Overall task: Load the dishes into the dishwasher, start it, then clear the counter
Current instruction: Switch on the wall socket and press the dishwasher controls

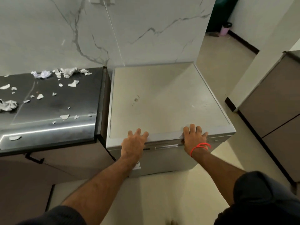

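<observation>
I stood over the dishwasher (164, 101), a pale grey box on the floor just right of the dark counter (48, 111), with a narrow gap between the two. Its flat top was bare apart from a small brownish mark near the middle. My left hand (134, 143) lay on the front edge of that top, fingers spread and nearly straight, palm down over the lip, gripping nothing. My right hand (194, 138) rested further along the same edge, toward the right corner, its fingers (193, 129) splayed flat on the top while the thumb dropped over the front at the seam above the door; I could not tell whether the thumb was hooked into that seam. A red thread bracelet (201, 146) circled my right wrist. The door itself sat closed, a slim handle strip (165, 146) showing between my two hands.

On the counter, torn scraps of white paper (65, 73) lay scattered, thickest along the back by the marble wall (146, 30), with a crumpled wad (8, 105) at the left edge. A brown cabinet (276, 98) stood well apart to the right, across the pale floor.
</observation>
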`<state>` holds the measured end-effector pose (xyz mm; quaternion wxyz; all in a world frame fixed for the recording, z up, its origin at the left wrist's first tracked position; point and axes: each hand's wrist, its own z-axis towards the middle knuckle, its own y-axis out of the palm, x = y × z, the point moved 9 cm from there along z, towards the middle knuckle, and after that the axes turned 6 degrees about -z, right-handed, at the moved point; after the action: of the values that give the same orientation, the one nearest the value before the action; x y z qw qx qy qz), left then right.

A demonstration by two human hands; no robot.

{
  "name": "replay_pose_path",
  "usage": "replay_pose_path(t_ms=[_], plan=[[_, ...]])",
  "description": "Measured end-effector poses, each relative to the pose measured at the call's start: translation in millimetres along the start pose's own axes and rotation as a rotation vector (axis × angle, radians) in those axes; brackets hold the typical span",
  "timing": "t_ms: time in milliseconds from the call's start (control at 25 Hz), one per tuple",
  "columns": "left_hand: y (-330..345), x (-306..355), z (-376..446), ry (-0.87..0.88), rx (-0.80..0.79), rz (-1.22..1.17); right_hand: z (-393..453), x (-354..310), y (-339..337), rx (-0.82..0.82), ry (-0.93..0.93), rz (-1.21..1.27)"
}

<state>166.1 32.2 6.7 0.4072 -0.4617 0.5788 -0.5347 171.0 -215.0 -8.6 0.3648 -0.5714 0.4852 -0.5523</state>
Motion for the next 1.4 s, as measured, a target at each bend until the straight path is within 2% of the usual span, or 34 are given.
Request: replay_pose_path(t_ms=[80,200,240,320,440,600,800,1200,1400], plan=[[-12,-6,13,-0.015,-0.044,-0.096,14,-6,-13,-0.116,-0.054,0.014],[-41,-32,52,-0.181,-0.131,-0.328,55,-23,-34,-0.48,-0.242,0.057],[-56,-42,66,-0.218,-0.097,-0.356,71,-30,-45,-0.528,-0.29,0.072],[-91,-59,98,-0.232,0.012,-0.34,112,-40,-80,-0.459,-0.276,0.246],[-142,-81,143,-0.224,0.096,-0.28,171,-53,-137,-0.302,-0.263,0.498],[-207,-110,186,-0.237,0.194,-0.232,235,-74,-210,-0.148,-0.315,0.676],[-267,-152,226,-0.172,0.32,-0.143,282,-103,-294,0.035,-0.363,0.796],[-349,-286,286,-0.135,0.454,-0.037,330,-200,-440,0.315,-0.516,0.618],[-366,-332,327,-0.075,0.484,-0.025,361,-246,-481,0.352,-0.504,0.462]])
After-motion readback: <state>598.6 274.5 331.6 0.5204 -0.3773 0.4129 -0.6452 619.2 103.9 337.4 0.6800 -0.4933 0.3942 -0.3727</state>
